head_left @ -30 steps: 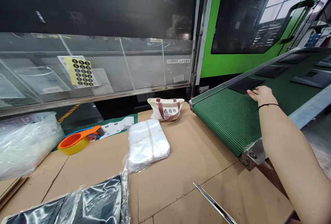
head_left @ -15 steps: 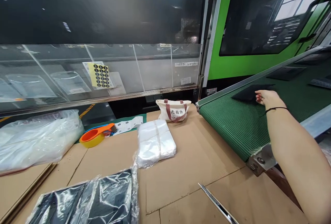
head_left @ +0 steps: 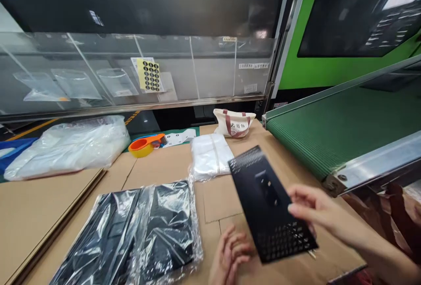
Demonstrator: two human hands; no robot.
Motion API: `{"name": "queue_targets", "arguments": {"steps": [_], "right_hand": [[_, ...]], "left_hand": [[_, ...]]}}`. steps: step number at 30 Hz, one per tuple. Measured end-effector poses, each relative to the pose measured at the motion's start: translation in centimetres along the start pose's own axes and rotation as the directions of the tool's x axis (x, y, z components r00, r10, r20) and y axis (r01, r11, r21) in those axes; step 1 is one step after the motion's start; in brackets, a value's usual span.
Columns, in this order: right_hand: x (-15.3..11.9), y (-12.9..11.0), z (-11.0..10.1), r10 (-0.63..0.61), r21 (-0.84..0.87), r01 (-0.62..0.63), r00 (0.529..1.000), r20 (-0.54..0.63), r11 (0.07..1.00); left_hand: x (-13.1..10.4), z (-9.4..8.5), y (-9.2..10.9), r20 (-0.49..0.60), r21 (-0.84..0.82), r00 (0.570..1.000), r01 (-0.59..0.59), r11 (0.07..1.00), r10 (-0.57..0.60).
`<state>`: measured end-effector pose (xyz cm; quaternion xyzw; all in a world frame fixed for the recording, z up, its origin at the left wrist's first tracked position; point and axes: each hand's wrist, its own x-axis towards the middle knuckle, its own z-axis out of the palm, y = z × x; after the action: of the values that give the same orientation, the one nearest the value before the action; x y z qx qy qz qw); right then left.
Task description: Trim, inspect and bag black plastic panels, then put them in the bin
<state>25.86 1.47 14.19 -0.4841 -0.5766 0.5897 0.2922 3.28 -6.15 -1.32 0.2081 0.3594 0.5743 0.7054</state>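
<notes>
A flat black rectangular panel [head_left: 246, 201] with rows of small slots at both ends is tilted in the air over the cardboard. My right hand [head_left: 312, 208] grips its right edge between thumb and fingers. Just left of the panel's lower end, my left hand [head_left: 230, 254] holds nothing, its fingers loosely bent and apart. Plastic-wrapped black panels [head_left: 167, 228] lie to the left of that hand. Behind the held panel is a stack of clear plastic bags [head_left: 210, 155], partly covered by it.
The green conveyor belt [head_left: 348, 118] stands at the right with a metal side rail. A small cloth bag [head_left: 234, 123], an orange and yellow tape dispenser [head_left: 143, 145] and a large plastic bundle [head_left: 75, 147] line the back. Cardboard sheets [head_left: 42, 206] are stacked at left.
My right hand has come back from the conveyor belt with the black panel. My left hand has entered at the bottom. The view has shifted, and the metal tool on the cardboard is now mostly hidden.
</notes>
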Motion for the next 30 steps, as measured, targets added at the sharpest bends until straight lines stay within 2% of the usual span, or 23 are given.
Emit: {"name": "queue_targets", "arguments": {"steps": [1, 3, 5, 6, 7, 9, 11, 12, 14, 16, 19, 21, 23, 25, 27, 30], "right_hand": [[-0.8, 1.4, 2.0, 0.045, 0.017, -0.047, 0.995, 0.087, 0.999], [-1.9, 3.6, 4.7, 0.071, -0.005, -0.071, 0.976, 0.206, 0.997], [-2.2, 5.3, 5.5, 0.016, -0.120, 0.018, 0.960, 0.278, 0.993], [-2.1, 6.0, 5.1, -0.033, -0.197, 0.088, 0.963, 0.266, 0.976], [-1.7, 6.8, 4.4, -0.088, -0.285, 0.150, 0.972, 0.217, 0.947], [-0.5, 8.6, 2.3, -0.197, -0.472, 0.163, 0.980, -0.024, 0.867], [0.8, 10.6, 0.1, -0.218, -0.625, 0.011, 0.942, -0.255, 0.781], [1.4, 11.5, -0.8, -0.191, -0.656, -0.063, 0.932, -0.308, 0.752], [2.0, 13.0, -1.8, -0.097, -0.686, -0.145, 0.949, -0.301, 0.713], [2.0, 13.6, -1.7, -0.021, -0.694, -0.148, 0.973, -0.228, 0.705], [1.6, 12.3, -0.4, 0.006, -0.599, -0.064, 0.995, -0.098, 0.798], [1.5, 10.1, 0.8, 0.005, -0.470, -0.008, 1.000, -0.007, 0.883], [1.4, 7.5, 2.2, -0.019, -0.408, 0.032, 0.999, 0.036, 0.913], [1.4, 4.9, 3.5, -0.080, -0.434, 0.100, 0.995, 0.065, 0.895], [1.6, 2.8, 4.7, -0.136, -0.475, 0.192, 0.979, 0.150, 0.859], [2.1, 1.1, 5.9, -0.251, -0.530, 0.354, 0.933, 0.258, 0.770]], "left_hand": [[0.2, 0.4, -0.1, -0.033, -0.106, 0.999, 0.000, 0.994, -0.003], [0.3, 1.1, 0.0, -0.115, -0.200, 0.992, 0.031, 0.979, -0.055], [0.3, 1.6, 0.4, -0.168, -0.231, 0.980, 0.067, 0.971, -0.108], [0.3, 1.7, 0.6, -0.173, -0.262, 0.976, 0.086, 0.961, -0.135], [0.3, 1.6, 0.8, -0.168, -0.303, 0.973, 0.104, 0.947, -0.161], [0.4, 1.2, 1.0, -0.137, -0.392, 0.971, 0.129, 0.911, -0.197], [0.6, 0.5, 0.9, -0.110, -0.450, 0.971, 0.141, 0.882, -0.211], [0.7, 0.2, 0.7, -0.098, -0.463, 0.973, 0.143, 0.875, -0.210], [0.9, -0.2, 0.4, -0.074, -0.469, 0.977, 0.145, 0.871, -0.202], [1.0, -0.6, -0.1, -0.046, -0.458, 0.982, 0.144, 0.877, -0.186], [1.1, -1.0, -0.7, -0.004, -0.444, 0.990, 0.124, 0.887, -0.141], [1.2, -1.3, -1.0, 0.043, -0.442, 0.992, 0.123, 0.889, -0.116], [1.1, -1.5, -1.1, 0.086, -0.435, 0.991, 0.130, 0.891, -0.102], [1.0, -1.4, -1.0, 0.094, -0.426, 0.990, 0.132, 0.895, -0.101], [0.7, -1.2, -0.8, 0.065, -0.420, 0.992, 0.128, 0.898, -0.111], [0.4, -0.9, -0.6, 0.025, -0.407, 0.991, 0.130, 0.904, -0.131]]}}
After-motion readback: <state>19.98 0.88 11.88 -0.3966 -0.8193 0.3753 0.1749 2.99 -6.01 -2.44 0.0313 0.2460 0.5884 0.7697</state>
